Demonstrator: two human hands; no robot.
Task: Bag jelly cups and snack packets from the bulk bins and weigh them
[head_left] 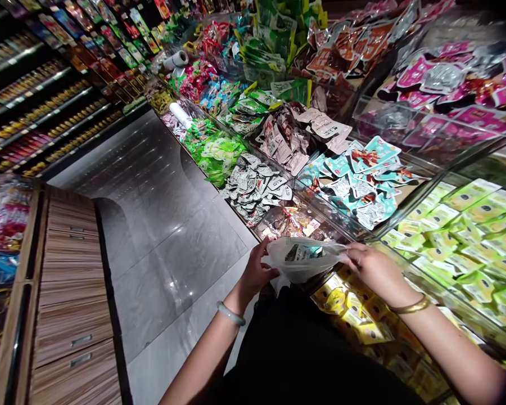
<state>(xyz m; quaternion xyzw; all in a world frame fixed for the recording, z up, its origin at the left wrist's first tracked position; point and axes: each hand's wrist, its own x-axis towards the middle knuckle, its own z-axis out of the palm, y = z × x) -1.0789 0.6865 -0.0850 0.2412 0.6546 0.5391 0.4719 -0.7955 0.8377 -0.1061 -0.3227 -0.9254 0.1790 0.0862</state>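
A translucent plastic bag (295,273) is stretched between my two hands, its mouth facing up. My left hand (259,267) grips the bag's left rim, with a pale bangle on that wrist. At the opposite end, my right hand (365,264) pinches the rim's corner; a gold bangle circles that wrist. Inside the bag lie a few small packets (303,251), dark and teal, partly hidden by the plastic. Just beyond the bag sits a bin of small brown wrapped snacks (294,220). Teal snack packets (369,180) fill the bin in front of my right hand.
Clear-walled bins hold white-and-black packets (257,185), green packets (221,152) and pink packets (480,81). Yellow packets (346,306) lie below my right forearm. Plastic bag rolls (180,115) stand along the bins' edge. Grey floor tiles (152,225) separate them from wooden drawers (73,292).
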